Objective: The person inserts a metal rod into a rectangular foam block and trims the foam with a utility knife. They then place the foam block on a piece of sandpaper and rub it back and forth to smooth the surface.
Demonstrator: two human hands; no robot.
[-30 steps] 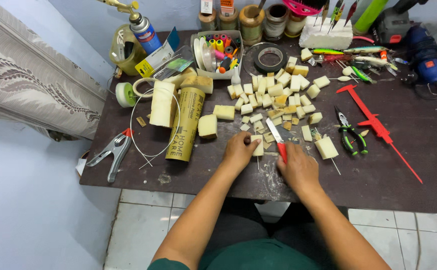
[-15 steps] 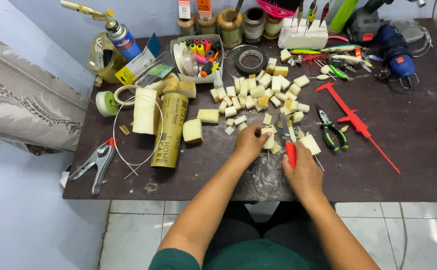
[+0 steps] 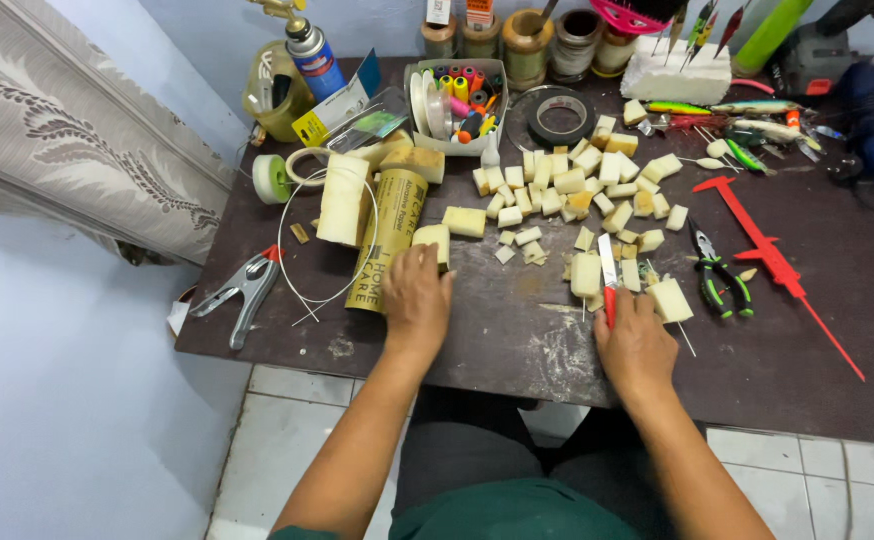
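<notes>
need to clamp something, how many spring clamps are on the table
1. The spring clamp lies at the table's front left edge, left of the left hand, beside a wire loop. Others could be hidden in the clutter at the back.

A dark brown table (image 3: 517,330) stands on a pale tiled floor (image 3: 287,430). On it lie many cream foam blocks (image 3: 567,190), a foam roll (image 3: 344,198), a yellow tube (image 3: 389,236), a spring clamp (image 3: 242,290), white wire (image 3: 292,280), black tape (image 3: 561,112), green-handled pliers (image 3: 717,275), a red caliper (image 3: 772,262), fishing lures (image 3: 747,108) and a tray of thread spools (image 3: 457,100).
</notes>
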